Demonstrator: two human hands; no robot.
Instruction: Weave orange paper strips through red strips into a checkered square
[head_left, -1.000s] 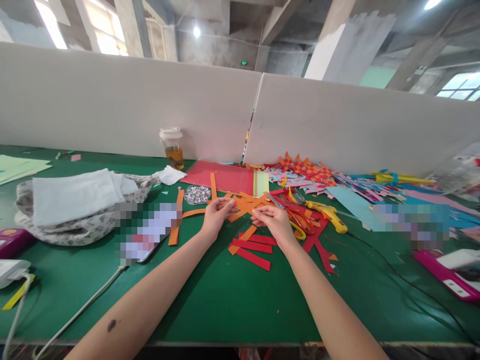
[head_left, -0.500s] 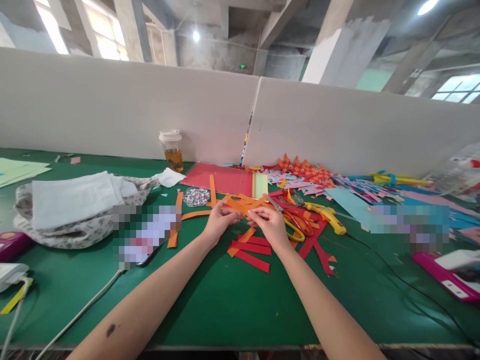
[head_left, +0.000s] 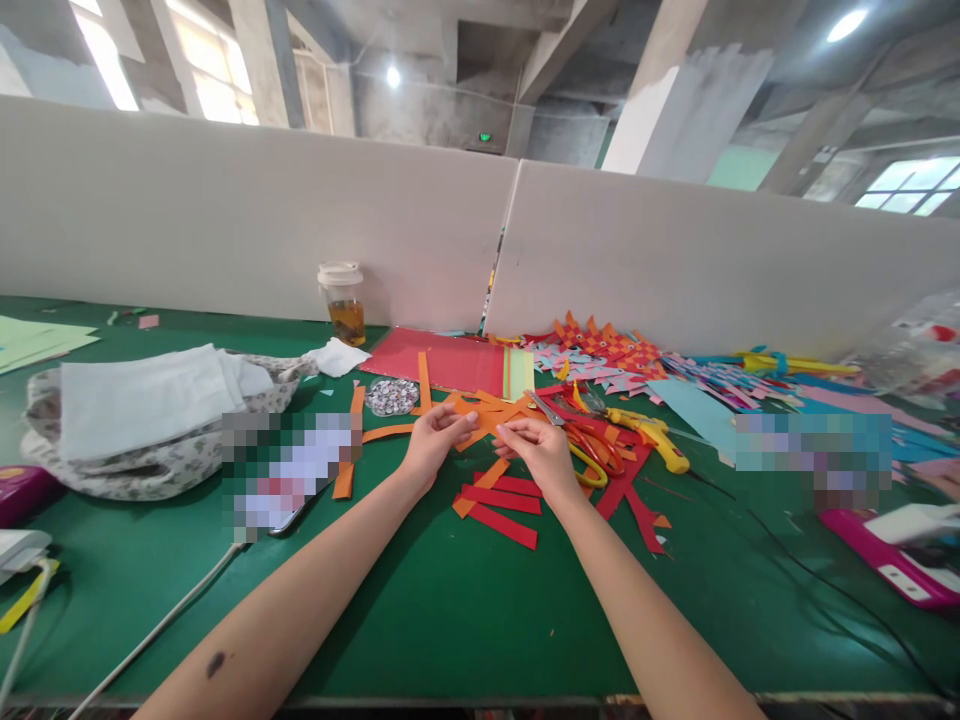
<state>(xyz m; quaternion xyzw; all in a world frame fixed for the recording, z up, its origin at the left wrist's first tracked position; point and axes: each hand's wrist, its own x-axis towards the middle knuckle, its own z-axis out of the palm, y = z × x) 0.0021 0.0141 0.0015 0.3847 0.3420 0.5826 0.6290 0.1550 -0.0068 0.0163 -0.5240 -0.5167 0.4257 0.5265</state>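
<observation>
Head view shows flat, narrow orange strips [head_left: 489, 418].

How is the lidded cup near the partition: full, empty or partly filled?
Partly filled: amber liquid stands in the lower part of the clear cup, below its white lid.

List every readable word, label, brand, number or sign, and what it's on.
No text is readable in this view.
Green sign at the back: too small to read.
Phone screen: pixelated, unreadable.
Pixelated patch at right: unreadable.
Cup and glue gun: no lettering I can make out.
</observation>
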